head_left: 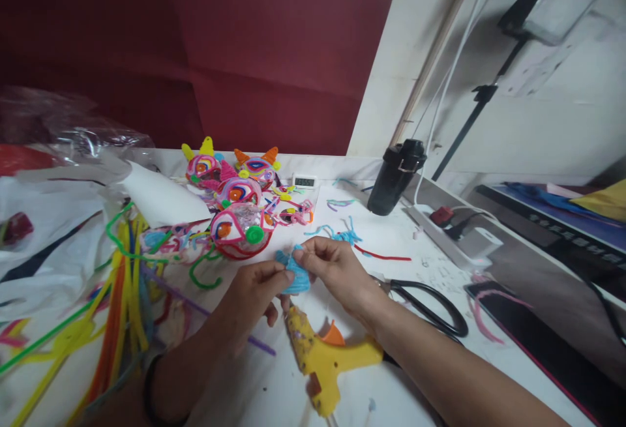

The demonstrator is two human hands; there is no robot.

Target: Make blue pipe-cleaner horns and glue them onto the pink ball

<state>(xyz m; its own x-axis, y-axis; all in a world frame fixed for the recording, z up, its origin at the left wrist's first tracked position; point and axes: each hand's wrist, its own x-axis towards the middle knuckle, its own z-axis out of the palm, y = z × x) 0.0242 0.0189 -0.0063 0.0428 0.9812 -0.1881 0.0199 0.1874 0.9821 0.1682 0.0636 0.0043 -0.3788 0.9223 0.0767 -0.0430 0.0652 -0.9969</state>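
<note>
Along the near part of the desk (254, 384) lies a yellow glue gun (317, 356), with scissors (435, 306) to its right, partly hidden by the right forearm. Just past the gun's nozzle, the left hand (259, 291) and right hand (337, 269) come together, both pinching the blue piece (299, 279) between thumb and fingers. Farther back sit colourful figures (239, 231), then a black bottle (397, 180) to the right and a small timer (304, 182) near the wall.

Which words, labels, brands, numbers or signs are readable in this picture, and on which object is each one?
Small digital display: dark digits, too small to quote surely.
Dark box at right: white characters along its side, too blurred to read.
White table: faint dark marks, no readable word.
I can read nothing else.
</note>
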